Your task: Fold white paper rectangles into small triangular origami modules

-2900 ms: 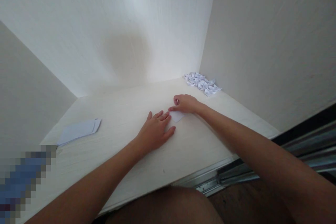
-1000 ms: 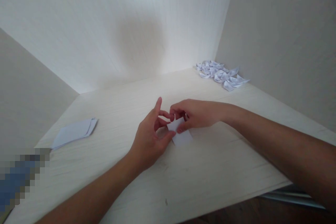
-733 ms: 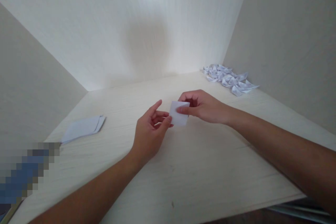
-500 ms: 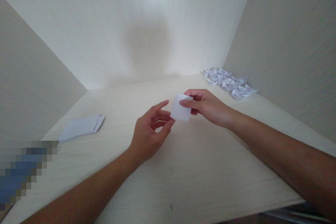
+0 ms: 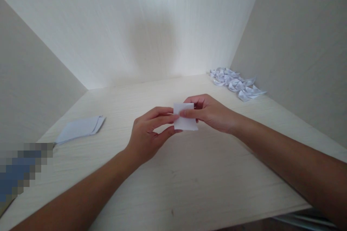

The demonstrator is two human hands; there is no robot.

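A small, roughly square piece of white paper (image 5: 187, 124) is held up between my hands, above the tabletop. My right hand (image 5: 204, 111) pinches it, thumb across the near face and fingers behind. From the other side my left hand (image 5: 151, 128) has its fingers on the paper's left edge, with one fingertip on the near face by the right thumb and the thumb at the lower edge. Whether the paper is folded in layers I cannot tell.
Flat white paper sheets (image 5: 78, 129) lie stacked on the left of the pale tabletop (image 5: 135, 195). Several folded white paper pieces (image 5: 235, 83) are heaped at the back right, against the side panel (image 5: 298, 61). Pale panels enclose the back and both sides.
My left fingers have come onto the paper's left edge; before, they were spread, with only the thumb area near its corner. The paper has turned more upright and straight in my right hand.
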